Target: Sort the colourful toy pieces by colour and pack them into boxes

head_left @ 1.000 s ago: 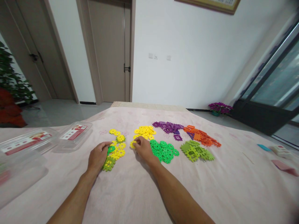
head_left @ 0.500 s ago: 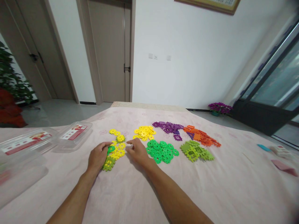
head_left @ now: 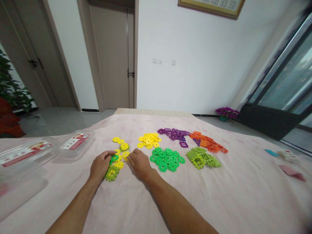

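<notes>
My left hand (head_left: 100, 166) is closed at the left edge of a loose group of plastic snowflake discs, its fingertips on a green disc (head_left: 114, 159). My right hand (head_left: 140, 163) pinches a yellow disc (head_left: 125, 155) on the group's right side. Another yellow disc (head_left: 119, 165) lies between the hands. Nearest me is an olive-green square piece (head_left: 112, 173) with a notched edge, yellow showing at its centre. Farther off, a yellow disc (head_left: 124, 146) rests over a green piece, and small yellow discs (head_left: 118, 140) lie beyond it. My fingers hide part of the group.
Sorted piles lie to the right: yellow discs (head_left: 149, 140), green discs (head_left: 167, 160), purple pieces (head_left: 174, 134), orange pieces (head_left: 211, 144) and light-green squares (head_left: 202, 158). Clear plastic boxes (head_left: 75, 143) stand left on the pink cloth (head_left: 185, 198). A pink cloth piece (head_left: 292, 172) lies far right.
My right hand has moved slightly left and its fingers have closed on a yellow disc. The left hand stays at the green disc. The whole view has shifted a little.
</notes>
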The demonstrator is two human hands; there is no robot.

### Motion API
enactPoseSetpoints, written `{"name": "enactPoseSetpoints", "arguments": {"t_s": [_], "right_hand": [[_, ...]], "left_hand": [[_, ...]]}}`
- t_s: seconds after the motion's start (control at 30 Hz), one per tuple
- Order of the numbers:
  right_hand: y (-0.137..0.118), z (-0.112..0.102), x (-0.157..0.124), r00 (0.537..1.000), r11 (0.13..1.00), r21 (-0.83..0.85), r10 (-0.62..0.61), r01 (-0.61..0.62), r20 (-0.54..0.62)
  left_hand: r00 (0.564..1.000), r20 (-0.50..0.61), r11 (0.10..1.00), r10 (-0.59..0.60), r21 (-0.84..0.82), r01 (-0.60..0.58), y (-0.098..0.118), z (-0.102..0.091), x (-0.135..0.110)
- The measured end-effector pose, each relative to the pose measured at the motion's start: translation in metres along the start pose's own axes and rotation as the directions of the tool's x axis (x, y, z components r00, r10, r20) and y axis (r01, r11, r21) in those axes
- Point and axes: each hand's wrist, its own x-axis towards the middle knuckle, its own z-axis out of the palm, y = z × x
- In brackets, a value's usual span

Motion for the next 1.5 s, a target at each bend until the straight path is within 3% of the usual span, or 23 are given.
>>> {"name": "enactPoseSetpoints", "arguments": {"t_s": [0.13,0.2,0.23,0.3,0.37,0.4,0.47,0.53,0.6,0.7,0.77,0.87,1.03,1.23,1.37,1.5], "right_hand": [[0.012,0.001,0.005,0.961,0.957,0.145,0.264,-0.251,-0.081],[0.020,0.002,0.011,0.918,0.872,0.368,0.383,-0.323,-0.102],[0.024,0.002,0.015,0.884,0.780,0.520,0.457,-0.348,-0.094],[0.031,0.001,0.022,0.802,0.495,0.802,0.597,-0.335,-0.034],[0.036,0.000,0.027,0.734,0.227,0.942,0.678,-0.247,0.029],[0.037,0.000,0.029,0.718,0.150,0.968,0.695,-0.201,0.042],[0.038,0.001,0.029,0.707,0.094,0.984,0.706,-0.153,0.042],[0.036,0.005,0.027,0.712,0.122,0.978,0.701,-0.167,0.034],[0.032,0.011,0.023,0.749,0.218,0.948,0.662,-0.233,0.032],[0.025,0.016,0.014,0.862,0.547,0.788,0.505,-0.283,-0.041],[0.020,0.015,0.009,0.933,0.786,0.579,0.341,-0.216,-0.116],[0.009,0.010,0.005,0.986,0.959,0.264,0.129,-0.098,-0.102],[-0.007,0.008,0.010,0.998,0.995,-0.071,0.067,-0.067,-0.009],[-0.012,0.013,0.015,0.999,0.974,-0.223,0.048,-0.047,-0.001],[-0.009,0.013,0.015,0.998,0.977,-0.205,0.064,-0.062,0.003],[-0.001,0.010,0.018,0.965,0.967,0.021,0.254,-0.253,-0.065]], "left_hand": [[1.000,0.002,0.997,-0.009,0.076,0.009,0.003,-0.001,0.000],[1.000,-0.002,0.994,-0.003,0.110,0.003,0.003,-0.001,-0.001],[1.000,-0.004,0.993,0.001,0.120,0.000,0.004,-0.001,-0.001],[1.000,-0.002,0.991,0.006,0.135,-0.006,0.004,-0.001,0.000],[1.000,0.002,0.989,0.008,0.149,-0.008,0.004,-0.001,0.000],[1.000,0.003,0.988,0.007,0.155,-0.008,0.004,0.000,0.000],[1.000,0.002,0.987,0.004,0.159,-0.005,0.004,0.000,0.000],[1.000,0.000,0.988,0.002,0.153,-0.002,0.005,0.000,0.000],[1.000,0.004,0.989,0.002,0.146,-0.003,0.005,0.000,0.000],[1.000,0.015,0.989,0.001,0.150,-0.004,0.004,0.000,0.000],[1.000,0.025,0.988,0.001,0.151,-0.005,0.002,0.001,0.001],[0.999,0.034,0.989,0.006,0.147,-0.011,0.000,0.002,0.002],[0.999,0.029,0.988,0.020,0.152,-0.024,0.000,0.003,0.002],[0.999,0.034,0.988,0.022,0.154,-0.027,-0.001,0.003,0.003],[0.999,0.045,0.989,0.017,0.148,-0.023,-0.001,0.002,0.003],[0.998,0.051,0.993,0.025,0.118,-0.030,-0.001,0.003,0.003]]}}
